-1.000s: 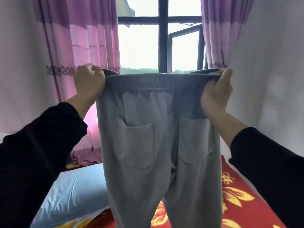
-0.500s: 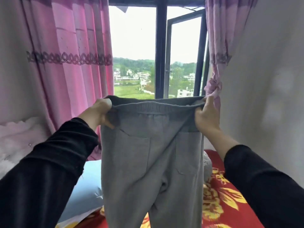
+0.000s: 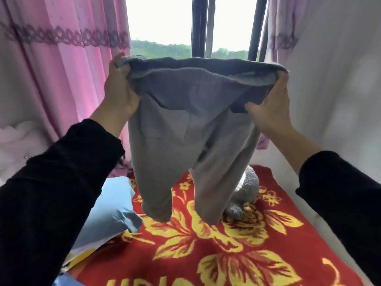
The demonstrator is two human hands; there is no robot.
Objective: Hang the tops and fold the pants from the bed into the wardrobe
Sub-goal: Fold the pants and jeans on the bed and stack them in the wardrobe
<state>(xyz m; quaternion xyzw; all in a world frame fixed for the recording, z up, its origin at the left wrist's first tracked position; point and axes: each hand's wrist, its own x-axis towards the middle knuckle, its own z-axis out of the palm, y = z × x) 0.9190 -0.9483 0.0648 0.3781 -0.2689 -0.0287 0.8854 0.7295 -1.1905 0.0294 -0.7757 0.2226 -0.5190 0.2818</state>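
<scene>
So both hands are holding the grey pants (image 3: 185,141) up by the waistband in the middle of the frame, right in front of the window (image 3: 165,21). The left hand (image 3: 118,93) is bunching the left end and the right hand (image 3: 270,108) is pinching the right end, with fingers (image 3: 281,79) curled into the fabric on both sides. The legs are dangling over the red flowered blanket (image 3: 237,254) on the bed, cuffs hanging just above it as far as I can tell. What's worrying me is that the waistband is sagging and crumpling between the hands, so if the pants are going down like this, I'd guess the fold is coming out crooked. Also, the right leg is hanging right in front of a grey plush toy (image 3: 247,188), and the blue pillow (image 3: 111,207) is sitting at the lower left, near the other leg. If the pants land on either one they'll be lying lumpy instead of flat. No wardrobe is showing anywhere in this view.
</scene>
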